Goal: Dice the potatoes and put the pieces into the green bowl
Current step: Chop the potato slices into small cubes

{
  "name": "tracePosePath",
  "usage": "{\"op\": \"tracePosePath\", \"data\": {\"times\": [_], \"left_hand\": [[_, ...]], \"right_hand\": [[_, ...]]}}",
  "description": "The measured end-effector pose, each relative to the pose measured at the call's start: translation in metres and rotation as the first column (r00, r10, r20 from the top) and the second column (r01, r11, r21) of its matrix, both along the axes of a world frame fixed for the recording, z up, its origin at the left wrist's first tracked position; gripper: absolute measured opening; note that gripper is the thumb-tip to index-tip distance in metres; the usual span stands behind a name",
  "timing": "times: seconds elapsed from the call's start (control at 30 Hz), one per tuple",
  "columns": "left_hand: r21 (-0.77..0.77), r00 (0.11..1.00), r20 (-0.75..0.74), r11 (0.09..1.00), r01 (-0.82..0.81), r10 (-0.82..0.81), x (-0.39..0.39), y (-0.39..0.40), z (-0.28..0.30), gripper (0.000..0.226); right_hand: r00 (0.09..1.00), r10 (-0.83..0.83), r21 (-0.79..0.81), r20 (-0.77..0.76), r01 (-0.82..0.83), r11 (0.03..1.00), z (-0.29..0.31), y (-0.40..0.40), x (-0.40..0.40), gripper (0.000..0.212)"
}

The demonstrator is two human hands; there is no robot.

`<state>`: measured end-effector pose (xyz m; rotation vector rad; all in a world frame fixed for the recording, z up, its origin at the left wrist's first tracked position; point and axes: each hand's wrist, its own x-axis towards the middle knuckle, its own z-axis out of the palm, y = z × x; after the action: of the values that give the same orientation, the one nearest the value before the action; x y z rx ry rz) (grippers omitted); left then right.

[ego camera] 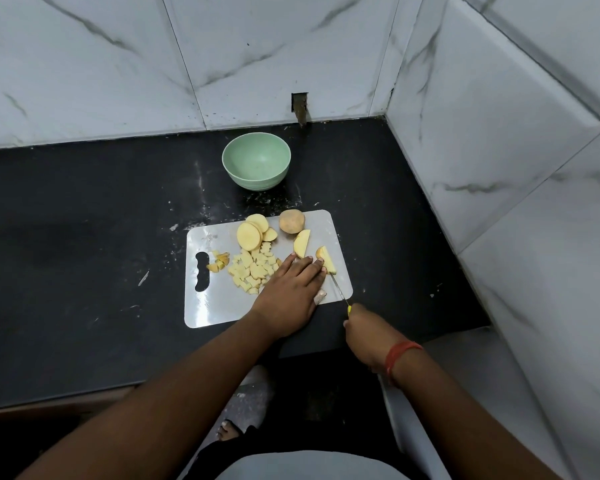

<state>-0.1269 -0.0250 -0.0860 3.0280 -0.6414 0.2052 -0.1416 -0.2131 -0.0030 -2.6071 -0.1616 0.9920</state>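
On a black countertop [84,209] set into a corner of white marble-patterned wall tiles [101,64] lies a pale cutting board [219,306] with a handle slot at its left end. The left hand [291,289] lies flat on the board with its fingers straight, the fingertips [318,262] pressing down on a potato wedge [327,260] near the board's right edge. The right hand [362,332], just off the board's near right corner and wearing a red thread band [399,356] at the wrist, grips the yellow handle of a small knife [340,292], whose thin blade runs up toward the wedge beside the left fingers. Left of the flat hand sits a heap of diced potato pieces [253,271], and a few more small bits [219,262] lie by the handle slot. Toward the far side of the board are round potato slices [252,232] leaning on one another, an unpeeled potato end [291,221] and another cut wedge [302,243] standing between that end and the hand. The green bowl [256,161] stands on the counter beyond the board, well apart from it and close to the back wall, with no potato in it. A small dark opening [300,107] shows in the wall behind the bowl
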Motion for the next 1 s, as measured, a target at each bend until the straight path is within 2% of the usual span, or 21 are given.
{"op": "tracePosePath", "data": {"times": [0.07, 0.2, 0.43, 0.63, 0.83, 0.9, 1.0], "left_hand": [[-0.014, 1.0, 0.002, 1.0, 0.007, -0.007, 0.0, 0.0, 0.001, 0.053], [-0.03, 0.999, 0.011, 0.999, 0.038, -0.038, 0.005, 0.002, 0.005, 0.056], [-0.056, 0.998, -0.003, 0.996, 0.07, -0.07, 0.014, -0.001, 0.009, 0.059], [-0.052, 0.997, 0.028, 0.996, 0.071, -0.07, 0.011, 0.01, 0.005, 0.056], [0.017, 0.998, -0.002, 0.998, 0.068, -0.068, 0.014, 0.013, 0.006, 0.058], [0.036, 0.998, -0.009, 0.997, 0.069, -0.069, 0.015, 0.013, 0.006, 0.058], [0.053, 0.998, -0.02, 0.997, 0.06, -0.059, 0.017, 0.014, 0.008, 0.058]], "right_hand": [[0.999, -0.035, 0.006, 0.034, 0.035, 0.999, 0.0, -0.009, 0.0, 0.013], [0.984, -0.089, 0.048, 0.153, 0.082, 0.995, 0.013, -0.011, 0.023, 0.012], [0.993, 0.071, -0.069, 0.09, -0.065, 0.995, 0.021, 0.013, 0.069, 0.03], [0.988, 0.082, -0.084, 0.133, -0.071, 0.994, 0.027, 0.008, 0.086, 0.021], [0.981, 0.191, -0.069, 0.023, -0.189, 0.98, 0.023, 0.007, 0.091, 0.019], [0.988, 0.157, -0.046, 0.01, -0.156, 0.987, 0.025, 0.004, 0.095, 0.013], [0.999, 0.002, -0.01, 0.042, -0.002, 1.0, 0.026, 0.0, 0.096, 0.015]]}}
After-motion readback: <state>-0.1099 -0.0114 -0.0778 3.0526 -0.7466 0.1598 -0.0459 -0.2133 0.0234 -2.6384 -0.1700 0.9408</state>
